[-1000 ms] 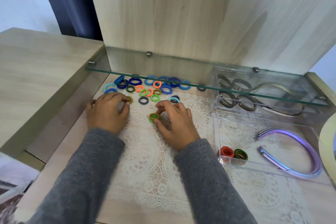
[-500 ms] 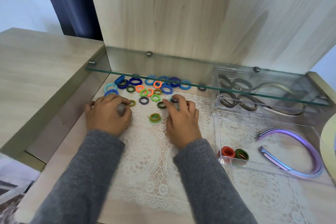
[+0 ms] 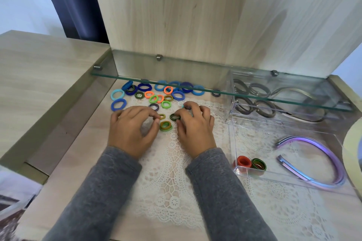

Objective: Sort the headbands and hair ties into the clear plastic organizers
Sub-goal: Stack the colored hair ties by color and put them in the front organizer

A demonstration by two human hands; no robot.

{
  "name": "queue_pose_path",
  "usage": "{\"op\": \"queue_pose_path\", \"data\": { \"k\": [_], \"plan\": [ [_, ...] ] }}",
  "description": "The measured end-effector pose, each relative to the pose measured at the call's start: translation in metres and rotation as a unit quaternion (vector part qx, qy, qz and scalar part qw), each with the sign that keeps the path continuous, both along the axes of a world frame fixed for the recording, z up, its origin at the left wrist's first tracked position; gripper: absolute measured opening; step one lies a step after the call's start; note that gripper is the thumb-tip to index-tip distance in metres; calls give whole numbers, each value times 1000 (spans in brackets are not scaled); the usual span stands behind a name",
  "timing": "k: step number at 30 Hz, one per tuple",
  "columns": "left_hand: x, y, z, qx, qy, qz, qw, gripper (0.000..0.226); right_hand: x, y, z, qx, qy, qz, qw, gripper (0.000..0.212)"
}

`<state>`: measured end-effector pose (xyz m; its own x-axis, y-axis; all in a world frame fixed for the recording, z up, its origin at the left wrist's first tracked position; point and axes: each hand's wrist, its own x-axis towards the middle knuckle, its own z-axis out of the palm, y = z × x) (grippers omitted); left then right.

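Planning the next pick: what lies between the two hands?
Head view: between left hand and right hand lie a small olive tie, a dark striped tie and a green-olive stack of ties.

Both forearms, in grey sleeves [image 3: 101, 191], reach forward roughly parallel with the palms down and the hands close together. Left hand [image 3: 131, 129]: fingers curled, thumb and index tips nearly meeting on its inner side; whether they grip anything cannot be read. Right hand [image 3: 195, 129]: fingers curled, knuckles raised, thumb and index tips pinching a dark green hair tie [image 3: 175, 117].
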<state>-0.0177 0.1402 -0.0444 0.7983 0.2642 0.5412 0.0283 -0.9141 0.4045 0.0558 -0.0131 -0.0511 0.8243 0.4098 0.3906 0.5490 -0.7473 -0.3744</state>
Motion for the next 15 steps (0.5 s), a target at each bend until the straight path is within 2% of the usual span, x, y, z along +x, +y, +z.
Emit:
{"op": "queue_pose_path", "data": {
  "k": [5, 15],
  "plan": [
    [0, -9, 0, 42, -19, -54, 997, 8, 0, 1, -3, 12, -14, -4, 1000, 12],
    [1, -7, -2, 43, 52, -56, 996, 14, -2, -1, -3, 48, -29, -8, 998, 8]
  ]
}}
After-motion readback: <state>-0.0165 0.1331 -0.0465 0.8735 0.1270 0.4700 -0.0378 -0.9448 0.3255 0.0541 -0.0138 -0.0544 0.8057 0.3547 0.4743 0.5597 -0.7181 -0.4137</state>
